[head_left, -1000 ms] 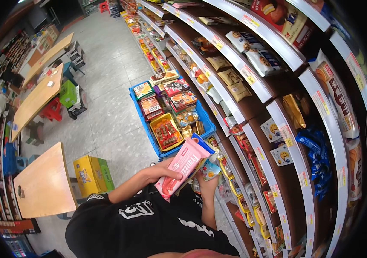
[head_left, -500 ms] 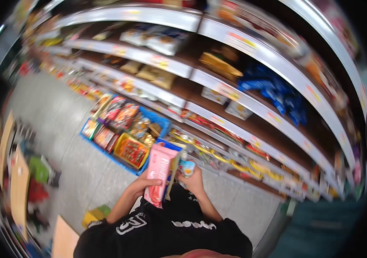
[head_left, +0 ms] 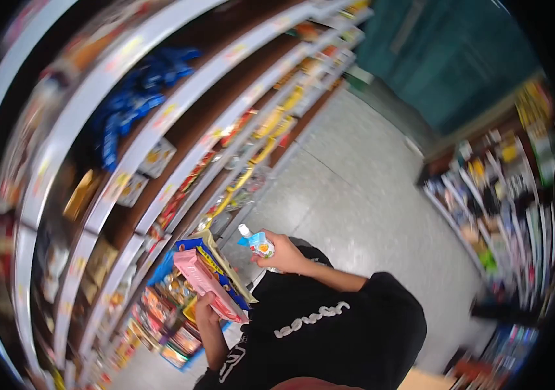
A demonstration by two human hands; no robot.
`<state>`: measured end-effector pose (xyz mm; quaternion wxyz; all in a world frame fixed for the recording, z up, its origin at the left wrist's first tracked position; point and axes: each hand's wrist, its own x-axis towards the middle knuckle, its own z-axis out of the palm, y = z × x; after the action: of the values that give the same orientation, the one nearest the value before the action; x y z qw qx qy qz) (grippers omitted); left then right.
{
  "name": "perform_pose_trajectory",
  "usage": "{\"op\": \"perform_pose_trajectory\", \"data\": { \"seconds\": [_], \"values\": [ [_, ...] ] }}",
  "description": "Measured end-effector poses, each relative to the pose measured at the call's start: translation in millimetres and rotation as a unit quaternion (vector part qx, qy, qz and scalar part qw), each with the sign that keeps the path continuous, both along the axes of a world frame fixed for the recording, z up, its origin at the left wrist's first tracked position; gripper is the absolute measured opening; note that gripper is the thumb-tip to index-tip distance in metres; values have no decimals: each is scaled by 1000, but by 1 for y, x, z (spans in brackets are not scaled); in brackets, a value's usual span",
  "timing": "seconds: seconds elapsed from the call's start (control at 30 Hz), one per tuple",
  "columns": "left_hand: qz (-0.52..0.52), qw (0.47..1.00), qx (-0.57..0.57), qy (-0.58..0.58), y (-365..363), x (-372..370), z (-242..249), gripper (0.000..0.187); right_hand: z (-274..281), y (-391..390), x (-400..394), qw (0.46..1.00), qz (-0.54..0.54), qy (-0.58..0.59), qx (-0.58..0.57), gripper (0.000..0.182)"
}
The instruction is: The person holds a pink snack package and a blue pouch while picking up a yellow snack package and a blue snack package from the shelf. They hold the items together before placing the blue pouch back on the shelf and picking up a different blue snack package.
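My left hand [head_left: 206, 313] is closed around a small stack of flat snack packets. A pink packet [head_left: 203, 281] lies nearest the thumb, and a blue-and-yellow packet [head_left: 220, 272] sits behind it with a pale edge beyond. Held up in my right hand [head_left: 285, 255] is a small spouted pouch [head_left: 262, 246], light blue and white with a white cap and an orange picture. The pouch is apart from the packets. Below my left hand, a blue crate [head_left: 162, 266] on the floor is partly covered by the packets.
Store shelves [head_left: 112, 195] with price strips run along the left, holding blue bags [head_left: 138, 97] and small boxes [head_left: 158, 158]. A teal panel [head_left: 450, 55] stands at the far end. Another stocked rack [head_left: 485, 195] is on the right, across the grey floor [head_left: 355, 175].
My view has swung right along the aisle, so the crate now appears lower left. My right hand with the pouch has moved away from the packets. Both hands keep their hold.
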<state>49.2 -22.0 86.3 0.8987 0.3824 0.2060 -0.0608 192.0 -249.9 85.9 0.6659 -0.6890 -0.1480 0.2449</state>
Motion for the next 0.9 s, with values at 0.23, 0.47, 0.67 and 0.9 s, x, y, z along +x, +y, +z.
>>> {"op": "perform_pose_trajectory", "data": {
  "seconds": [0.23,0.47,0.67,0.9],
  "values": [
    [-182,976,-98,-69,-44,60,-17,84,11,-44,-13,982,-166,-34,-79,37],
    [-273,955,-101,-45,-38,132,-33,86,8,-54,37,975,-219,-3,30,42],
    [-255,957,-139,-3,-39,186,-36,82,6,-65,98,962,-259,-16,83,39],
    [-194,978,63,-39,-82,220,20,85,14,-78,150,961,-231,69,135,39]
  ]
}}
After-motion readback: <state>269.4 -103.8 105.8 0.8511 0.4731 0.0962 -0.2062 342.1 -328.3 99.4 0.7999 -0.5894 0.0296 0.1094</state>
